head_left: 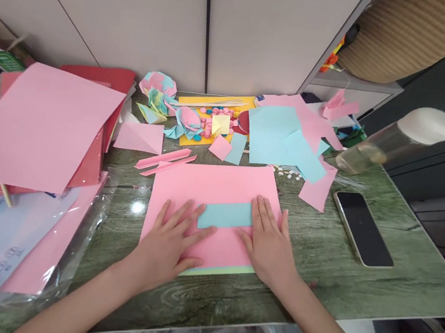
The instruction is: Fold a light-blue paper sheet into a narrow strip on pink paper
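A light blue paper strip (226, 215) lies flat on a large pink sheet (216, 183) in front of me. My left hand (173, 242) rests with fingers spread on the pink sheet, its fingertips touching the strip's left end. On the strip's right end lie the outstretched fingers of my right hand (272, 241), its thumb apart on the pink sheet. Part of each end of the strip is hidden under the fingers. A pale green paper edge (217, 271) shows beneath the pink sheet.
Pink folded strips (166, 161) lie behind the sheet. Paper flowers (158, 92) and a yellow sheet (187, 141) with small balls sit at the back. Blue paper (271, 135), a phone (364, 229) and a bottle (390, 139) are rightward. Stacked pink paper (43, 126) occupies the left.
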The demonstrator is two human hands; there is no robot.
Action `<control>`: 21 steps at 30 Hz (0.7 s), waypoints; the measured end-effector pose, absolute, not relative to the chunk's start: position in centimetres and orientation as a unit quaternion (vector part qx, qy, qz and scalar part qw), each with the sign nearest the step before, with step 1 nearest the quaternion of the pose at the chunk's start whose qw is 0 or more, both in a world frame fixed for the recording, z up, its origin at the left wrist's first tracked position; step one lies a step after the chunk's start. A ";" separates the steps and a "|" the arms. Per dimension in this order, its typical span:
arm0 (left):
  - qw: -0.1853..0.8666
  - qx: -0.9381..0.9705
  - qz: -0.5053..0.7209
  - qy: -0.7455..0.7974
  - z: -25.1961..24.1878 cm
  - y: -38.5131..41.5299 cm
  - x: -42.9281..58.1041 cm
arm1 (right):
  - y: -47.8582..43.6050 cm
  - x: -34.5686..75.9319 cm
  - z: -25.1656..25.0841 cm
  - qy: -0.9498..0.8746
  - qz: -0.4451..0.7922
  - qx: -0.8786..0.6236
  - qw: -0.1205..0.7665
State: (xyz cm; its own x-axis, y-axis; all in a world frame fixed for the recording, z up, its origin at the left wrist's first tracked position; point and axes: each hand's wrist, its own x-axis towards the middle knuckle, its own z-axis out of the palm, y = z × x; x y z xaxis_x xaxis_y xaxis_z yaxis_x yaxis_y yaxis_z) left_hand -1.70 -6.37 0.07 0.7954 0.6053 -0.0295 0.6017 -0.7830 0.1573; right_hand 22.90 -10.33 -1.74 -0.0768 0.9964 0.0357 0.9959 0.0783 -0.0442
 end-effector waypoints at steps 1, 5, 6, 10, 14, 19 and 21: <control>0.083 0.945 0.011 0.316 0.2 -6.3 -2.0 | -10.3 22.9 -1.8 -0.734 0.002 -0.679 0.027; 0.089 0.942 -0.001 0.323 0.8 -6.6 -3.3 | -10.4 22.8 -2.0 -0.736 -0.007 -0.677 0.023; 0.086 0.940 -0.004 0.331 0.9 -6.9 -3.5 | -10.4 22.8 -2.0 -0.735 -0.009 -0.677 0.021; 0.070 0.934 0.000 0.351 1.3 -7.8 -3.6 | -10.4 22.7 -2.1 -0.730 -0.019 -0.683 0.012; 0.062 0.939 0.021 0.338 1.0 -8.3 -2.2 | -10.0 21.4 -1.8 -0.718 -0.035 -0.695 0.005; 0.059 0.922 0.073 0.376 -0.3 -8.9 -0.7 | -9.4 19.7 -1.7 -0.673 -0.060 -0.737 0.011; 0.055 0.917 0.080 0.388 -0.6 -9.1 -0.5 | -9.6 20.2 -1.9 -0.654 -0.061 -0.754 0.011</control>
